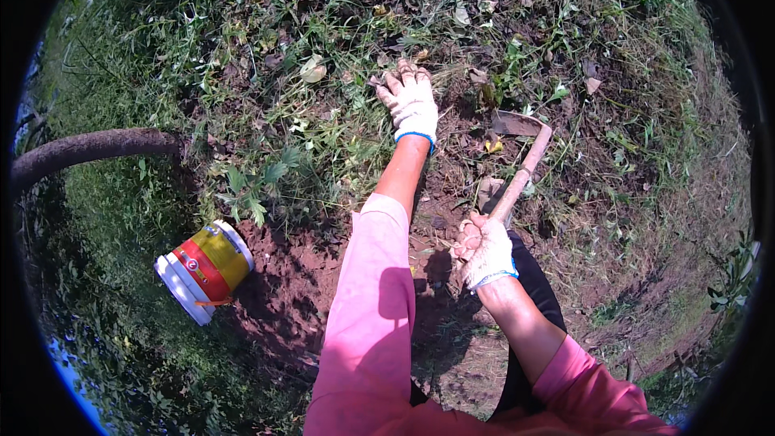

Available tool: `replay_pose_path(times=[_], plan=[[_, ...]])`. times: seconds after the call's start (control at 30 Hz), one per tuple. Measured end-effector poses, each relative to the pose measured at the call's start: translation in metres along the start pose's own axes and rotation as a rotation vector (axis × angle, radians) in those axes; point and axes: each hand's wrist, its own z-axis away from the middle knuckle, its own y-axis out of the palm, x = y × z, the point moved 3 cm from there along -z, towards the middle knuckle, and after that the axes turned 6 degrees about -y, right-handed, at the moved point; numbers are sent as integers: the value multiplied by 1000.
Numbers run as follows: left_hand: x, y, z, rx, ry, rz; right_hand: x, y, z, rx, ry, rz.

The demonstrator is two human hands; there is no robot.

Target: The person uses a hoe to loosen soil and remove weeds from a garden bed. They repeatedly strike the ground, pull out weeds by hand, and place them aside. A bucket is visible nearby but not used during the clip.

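Observation:
My left hand [415, 97], in a soiled white knit glove with a blue cuff, reaches forward to the weedy ground. Its fingers are spread over cut grass [448, 72], and nothing shows held in them. My right hand [484, 248], gloved the same way, is closed around the wooden handle [524, 175] of a short hoe. The hoe's metal blade [517, 123] lies at the soil among weeds, to the right of my left hand. A leafy green seedling or weed [254, 191] stands to the left of my left forearm.
A plastic bucket [209, 269] with a red and yellow label lies on its side on bare reddish soil [284, 290] at the left. Above it, a curved tree trunk or thick branch [97, 148] enters from the left edge. Weeds and fallen leaves [313, 69] cover the ground ahead.

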Motion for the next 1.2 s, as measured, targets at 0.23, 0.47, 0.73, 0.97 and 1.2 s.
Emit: replay_pose_path(times=[0.23, 0.47, 0.73, 0.97, 1.2], plan=[[25, 45, -27, 254, -502, -30, -9, -15, -15, -8, -5, -36], [41, 35, -49, 442, -123, 369, -7, -12, -9, 92, 67, -54], [-56, -51, 17, 210, 155, 670, -11, 10, -4, -34, 90, -84], [49, -7, -107, 11, -174, -39, -3, 4, -15, -26, 117, -91], [51, 48, -122, 536, -83, -476, -9, 8, -20, -34, 136, -66]])
